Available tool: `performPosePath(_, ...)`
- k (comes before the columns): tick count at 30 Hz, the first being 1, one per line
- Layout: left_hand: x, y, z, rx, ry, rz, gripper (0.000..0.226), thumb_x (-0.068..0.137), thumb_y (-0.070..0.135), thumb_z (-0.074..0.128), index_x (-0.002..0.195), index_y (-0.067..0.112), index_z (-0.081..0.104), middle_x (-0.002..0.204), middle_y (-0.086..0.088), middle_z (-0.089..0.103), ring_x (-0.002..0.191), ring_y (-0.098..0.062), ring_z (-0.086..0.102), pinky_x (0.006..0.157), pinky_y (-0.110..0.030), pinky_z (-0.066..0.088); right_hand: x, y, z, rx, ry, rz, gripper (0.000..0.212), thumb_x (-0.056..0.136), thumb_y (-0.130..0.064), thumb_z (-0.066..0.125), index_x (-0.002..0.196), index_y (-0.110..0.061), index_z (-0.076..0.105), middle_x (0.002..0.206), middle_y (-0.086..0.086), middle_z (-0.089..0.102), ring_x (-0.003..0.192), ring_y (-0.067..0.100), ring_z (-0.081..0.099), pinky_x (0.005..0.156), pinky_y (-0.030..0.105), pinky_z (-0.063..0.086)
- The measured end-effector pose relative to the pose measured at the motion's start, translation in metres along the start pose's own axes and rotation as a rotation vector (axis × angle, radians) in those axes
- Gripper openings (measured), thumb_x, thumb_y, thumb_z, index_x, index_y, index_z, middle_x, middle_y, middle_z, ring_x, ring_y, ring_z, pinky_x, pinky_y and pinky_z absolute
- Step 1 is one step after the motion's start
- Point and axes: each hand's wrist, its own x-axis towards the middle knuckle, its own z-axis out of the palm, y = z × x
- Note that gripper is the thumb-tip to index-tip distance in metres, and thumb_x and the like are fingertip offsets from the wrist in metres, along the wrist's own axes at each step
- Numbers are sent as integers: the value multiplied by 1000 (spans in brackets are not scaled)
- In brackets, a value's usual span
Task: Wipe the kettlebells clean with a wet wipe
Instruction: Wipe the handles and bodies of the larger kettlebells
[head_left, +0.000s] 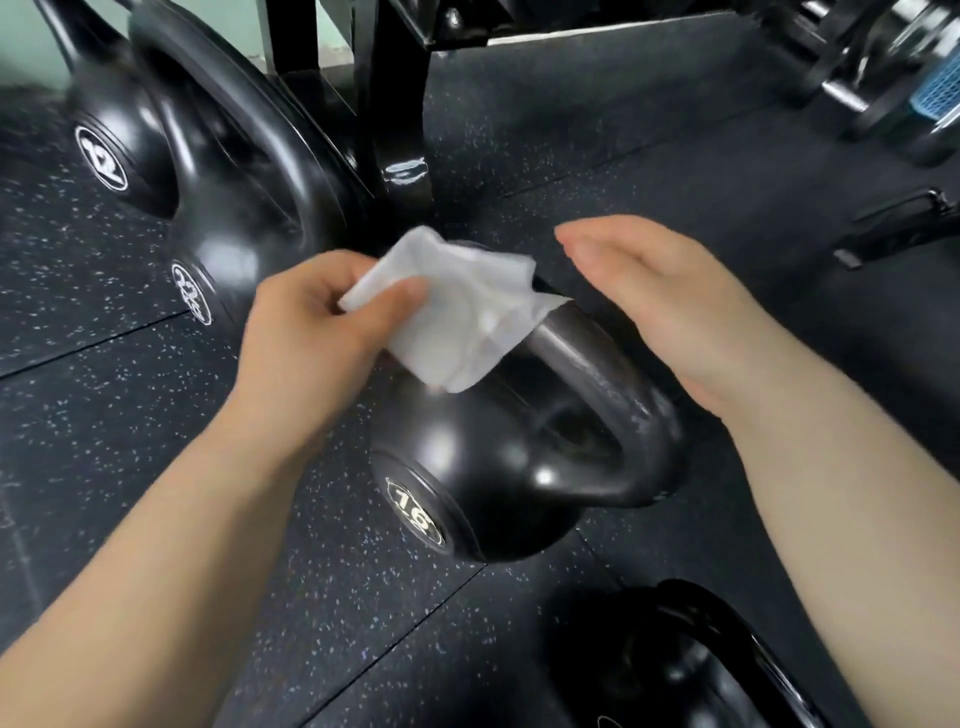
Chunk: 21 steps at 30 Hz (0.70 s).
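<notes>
Here, four black kettlebells sit on the speckled floor (130, 415). The kettlebell marked 16 (498, 467) is in the middle, one marked 12 (111, 135) and another (228, 228) are at the left, and one (670, 670) is at the bottom. The left hand (311, 317) pinches one white wet wipe (462, 306) above the 16's handle. The right hand (660, 301) hovers flat, fingers straight, holding nothing.

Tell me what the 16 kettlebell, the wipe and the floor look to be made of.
16 kettlebell: likely metal with a glossy black coating on the body, given the sharp highlights; its handle looks bare grey metal, duller and scuffed.
Wipe, pinched in the left hand: thin white nonwoven fabric, soft and creased.
Floor: probably rubber tiles, matte dark with pale flecks and visible seams.
</notes>
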Motion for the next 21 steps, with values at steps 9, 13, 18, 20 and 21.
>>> performPosePath(9, -6, -33, 4, -42, 210, -338, 25, 78, 17, 61, 56, 22, 49, 57, 1, 47, 53, -14, 39, 51, -26, 30, -10, 35, 5, -119, 60, 92, 11, 86, -34, 51, 94, -38, 55, 87, -30, 54, 72, -29, 46, 63, -9, 33)
performPosePath(13, -6, -29, 14, -163, 220, -304, 30, 83, 15, 58, 56, 22, 48, 51, 7, 48, 50, -8, 43, 49, -17, 35, -12, 37, 7, -129, 118, 30, 9, 84, -28, 55, 90, -35, 57, 84, -27, 55, 74, -27, 48, 66, -8, 33)
performPosePath(18, 3, -17, 38, -401, 212, -248, 22, 86, 16, 56, 63, 16, 58, 64, 2, 57, 70, -14, 52, 72, -30, 46, -12, 36, 9, -97, 158, 28, 11, 84, -26, 55, 86, -36, 59, 81, -27, 57, 73, -26, 49, 64, -8, 34)
performPosePath(20, 3, -15, 47, -429, 228, -214, 25, 88, 24, 51, 66, 16, 58, 72, -4, 55, 76, -16, 51, 77, -33, 43, -13, 37, 8, -69, 166, 53, 11, 84, -28, 55, 88, -33, 64, 82, -24, 62, 76, -22, 53, 66, -4, 39)
performPosePath(21, 2, -15, 52, -406, 220, -189, 25, 89, 26, 49, 68, 15, 60, 75, -8, 57, 78, -18, 53, 76, -32, 42, -12, 38, 7, -21, 182, 91, 13, 84, -31, 54, 87, -31, 67, 83, -20, 65, 78, -16, 57, 68, 2, 44)
